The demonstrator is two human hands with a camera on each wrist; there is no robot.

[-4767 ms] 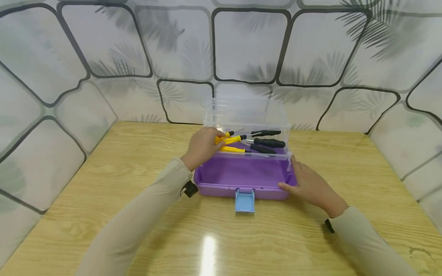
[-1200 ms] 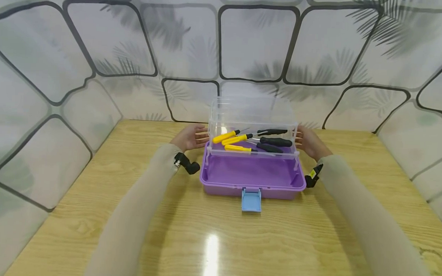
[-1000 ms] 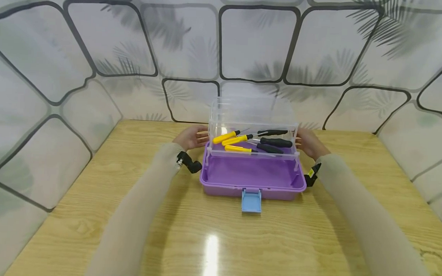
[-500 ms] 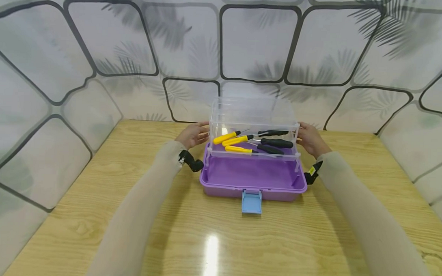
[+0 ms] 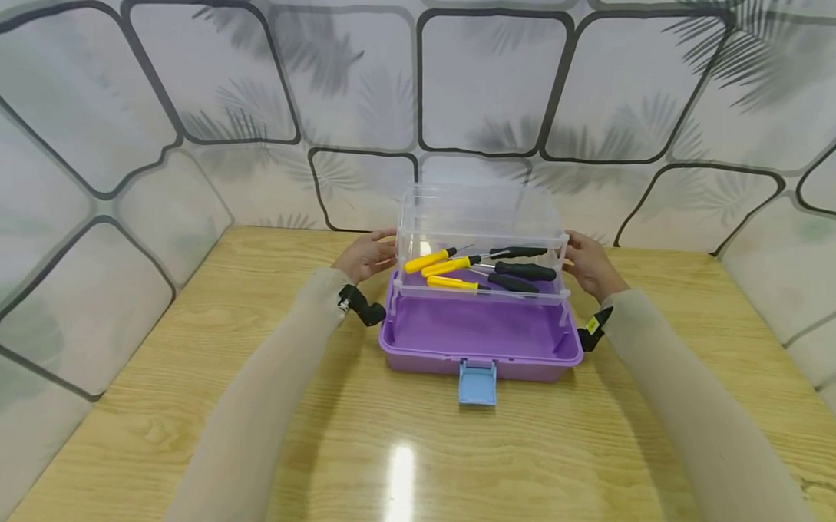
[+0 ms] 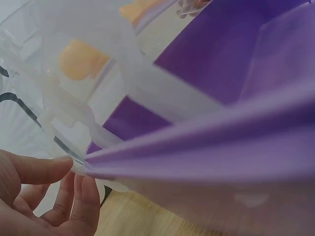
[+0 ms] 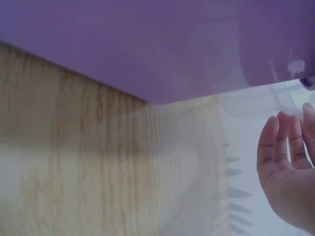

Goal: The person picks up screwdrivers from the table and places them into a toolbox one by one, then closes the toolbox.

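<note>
A purple toolbox (image 5: 485, 329) sits on the table with its clear lid (image 5: 478, 205) raised at the back. Screwdrivers with yellow handles (image 5: 450, 283) and black handles (image 5: 524, 271) lie in the clear upper tray (image 5: 479, 295). At the left side, my left hand (image 5: 367, 256) pinches the lid's edge between thumb and fingers, close to the purple rear corner in the left wrist view. My right hand (image 5: 590, 268) holds the lid's right edge; the right wrist view shows its curled fingers (image 7: 268, 142) against the clear plastic. Part of each hand's grip is hidden behind the lid.
A light blue latch (image 5: 478, 384) hangs down at the box's front. Wood-grain table (image 5: 247, 393) surrounds the box. Patterned cloth walls (image 5: 493, 79) rise directly behind the lid and at both sides. Each wrist wears a black camera (image 5: 363, 305).
My left hand has left the yellow screwdrivers for the lid's left side. My right hand has moved from the box's front right corner back to the lid's right edge. The lid stays raised.
</note>
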